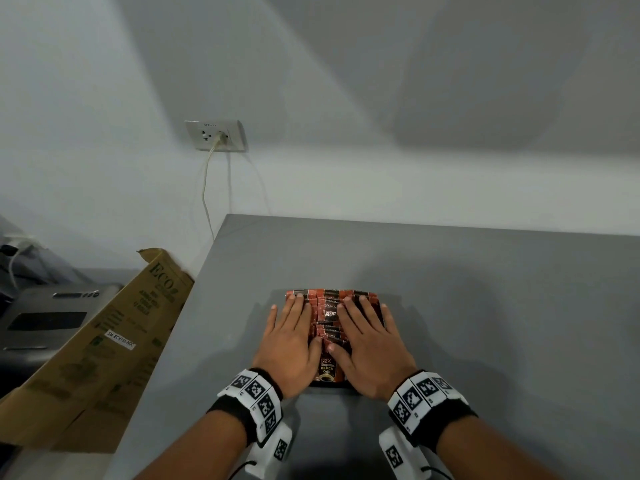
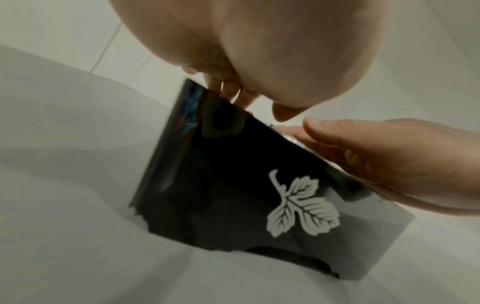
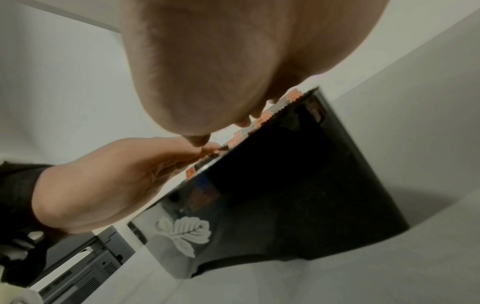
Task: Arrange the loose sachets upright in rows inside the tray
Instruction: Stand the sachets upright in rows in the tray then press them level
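Our left hand and our right hand lie palm down, side by side, with the fingers straight and slightly spread. Both press flat on the tops of the red, orange and black foil sachets, which stand upright in tight rows. Our thumbs nearly meet over the middle of the pack. The sachets fill a glossy black tray with a white leaf motif on its side; in the head view only its near edge shows below one sachet's printed face. From the right wrist view, the serrated sachet tops poke just above the tray rim under our fingertips. The tray sits on a plain grey worktop, near its front left part. Both wrists wear black bands with black-and-white square markers. Left of the worktop, a brown cardboard box leans against it. On the white wall behind, a cream cable hangs from a power socket.
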Tool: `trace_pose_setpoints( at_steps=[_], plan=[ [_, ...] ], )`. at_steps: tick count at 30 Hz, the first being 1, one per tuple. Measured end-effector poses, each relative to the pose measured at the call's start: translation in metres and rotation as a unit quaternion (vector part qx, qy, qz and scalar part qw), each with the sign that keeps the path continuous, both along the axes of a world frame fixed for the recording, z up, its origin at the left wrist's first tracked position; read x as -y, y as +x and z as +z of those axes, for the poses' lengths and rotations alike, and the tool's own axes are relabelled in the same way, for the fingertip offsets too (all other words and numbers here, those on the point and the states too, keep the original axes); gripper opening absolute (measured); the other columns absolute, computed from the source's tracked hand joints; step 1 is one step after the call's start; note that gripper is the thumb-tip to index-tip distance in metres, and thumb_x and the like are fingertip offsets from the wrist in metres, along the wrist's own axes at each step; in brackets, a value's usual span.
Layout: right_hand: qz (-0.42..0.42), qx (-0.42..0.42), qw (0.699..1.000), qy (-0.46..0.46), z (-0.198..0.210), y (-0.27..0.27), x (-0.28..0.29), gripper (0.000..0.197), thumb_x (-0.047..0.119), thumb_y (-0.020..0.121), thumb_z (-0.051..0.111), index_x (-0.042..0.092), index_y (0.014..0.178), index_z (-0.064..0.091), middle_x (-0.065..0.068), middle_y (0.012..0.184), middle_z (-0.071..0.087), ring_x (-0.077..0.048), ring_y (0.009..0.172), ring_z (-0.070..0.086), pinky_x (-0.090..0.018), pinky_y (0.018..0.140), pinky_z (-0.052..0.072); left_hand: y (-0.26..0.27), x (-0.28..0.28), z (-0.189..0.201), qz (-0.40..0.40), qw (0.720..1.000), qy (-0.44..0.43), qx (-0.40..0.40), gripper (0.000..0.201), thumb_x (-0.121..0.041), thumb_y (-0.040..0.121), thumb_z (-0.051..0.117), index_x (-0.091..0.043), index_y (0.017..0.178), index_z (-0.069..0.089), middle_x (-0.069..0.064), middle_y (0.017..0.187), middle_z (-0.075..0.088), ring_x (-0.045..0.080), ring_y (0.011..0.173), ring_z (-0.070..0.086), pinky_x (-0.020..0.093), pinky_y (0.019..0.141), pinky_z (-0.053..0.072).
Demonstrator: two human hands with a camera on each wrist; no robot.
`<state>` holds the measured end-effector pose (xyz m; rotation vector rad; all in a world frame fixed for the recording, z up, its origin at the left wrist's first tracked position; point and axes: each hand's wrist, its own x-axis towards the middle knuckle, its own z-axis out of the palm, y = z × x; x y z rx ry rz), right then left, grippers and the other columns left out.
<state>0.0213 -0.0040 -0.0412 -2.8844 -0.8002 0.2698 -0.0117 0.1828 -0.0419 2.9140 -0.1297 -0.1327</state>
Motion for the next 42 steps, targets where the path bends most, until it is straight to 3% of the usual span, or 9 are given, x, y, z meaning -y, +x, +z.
trace_pose_setpoints(
  at_steps=[10,16,22,25,30,34,37,40,42],
  plan=[
    [0.057,-0.012,0.998,-0.029,0.001,-0.013,-0.005,0.081,0.069,0.094,-0.002,0.022,0.16,0.003,0.003,0.168,0.002,-0.023,0.154,-0.012,-0.052,0.12,-0.014,-0.015,-0.006,-0.008,-0.026,0.999,-0.001,-0.025,0.075,-0.053,0.092,0.006,-0.019,0.159,0.006,0.0,0.167,0.002,0.015,0.152,-0.01,0.042,0.122,-0.01],
    [0.056,0.031,0.998,-0.004,-0.007,-0.015,-0.005,0.08,0.068,0.097,0.017,0.015,0.153,0.036,-0.002,0.158,0.039,-0.028,0.153,0.019,-0.053,0.117,-0.002,-0.016,-0.007,-0.012,-0.012,1.0,-0.007,-0.021,0.074,-0.055,0.094,0.009,-0.019,0.158,0.012,0.001,0.166,0.009,0.015,0.153,-0.003,0.045,0.124,-0.006],
    [0.062,0.012,0.998,0.001,0.004,-0.018,-0.007,0.077,0.065,0.097,0.015,0.02,0.16,0.013,0.003,0.166,0.018,-0.024,0.155,-0.003,-0.05,0.12,-0.015,-0.017,-0.008,-0.012,-0.017,1.0,0.002,-0.009,0.072,-0.055,0.095,0.009,-0.021,0.158,0.012,0.0,0.166,0.007,0.015,0.153,-0.005,0.046,0.123,-0.008],
    [0.059,0.022,0.998,0.002,0.001,-0.018,-0.006,0.079,0.067,0.096,0.015,0.019,0.159,0.016,0.001,0.166,0.019,-0.024,0.155,-0.002,-0.05,0.121,-0.012,-0.018,-0.007,-0.01,-0.015,1.0,0.013,-0.001,0.07,-0.054,0.097,0.011,-0.022,0.158,0.013,0.0,0.166,0.01,0.017,0.153,0.0,0.047,0.122,-0.009],
    [0.054,0.025,0.998,0.013,-0.005,-0.013,-0.007,0.086,0.07,0.094,0.019,0.012,0.158,0.017,-0.005,0.167,0.014,-0.025,0.155,-0.003,-0.05,0.119,-0.008,-0.013,-0.008,-0.005,-0.023,1.0,0.012,0.011,0.07,-0.05,0.097,0.011,-0.017,0.158,0.013,0.002,0.167,0.002,0.016,0.152,-0.009,0.043,0.12,-0.016],
    [0.028,0.065,0.997,0.033,-0.003,-0.021,-0.002,0.083,0.065,0.093,0.035,0.004,0.148,0.044,-0.013,0.157,0.038,-0.029,0.15,0.026,-0.05,0.117,0.008,-0.018,-0.013,0.0,-0.026,0.999,-0.017,0.016,0.072,-0.046,0.094,0.014,-0.011,0.158,0.013,0.005,0.166,0.003,0.015,0.152,-0.008,0.033,0.118,-0.019],
    [0.03,0.091,0.99,0.106,0.0,-0.027,0.007,0.06,0.051,0.087,0.049,0.016,0.135,0.059,0.0,0.143,0.054,-0.021,0.138,0.043,-0.042,0.12,0.018,-0.025,-0.017,-0.001,-0.028,0.998,-0.057,0.025,0.07,-0.042,0.092,0.022,-0.014,0.157,0.02,0.003,0.166,0.009,0.013,0.152,-0.003,0.027,0.116,-0.02],
    [0.04,0.102,0.981,0.158,0.002,-0.029,0.011,0.029,0.044,0.083,0.057,0.032,0.108,0.066,0.015,0.105,0.057,-0.01,0.104,0.052,-0.026,0.098,0.032,-0.028,-0.019,-0.005,-0.013,0.993,-0.11,0.045,0.061,-0.032,0.092,0.041,-0.022,0.152,0.032,-0.001,0.162,0.024,0.011,0.15,0.011,0.024,0.116,-0.015],
    [0.047,0.106,0.98,0.163,-0.003,-0.029,0.009,0.02,0.043,0.084,0.055,0.034,0.096,0.068,0.019,0.092,0.059,-0.009,0.093,0.052,-0.026,0.088,0.032,-0.028,-0.018,-0.007,-0.017,0.992,-0.117,0.052,0.058,-0.028,0.092,0.046,-0.022,0.15,0.037,-0.001,0.159,0.03,0.012,0.149,0.017,0.025,0.117,-0.012]
  ],
)
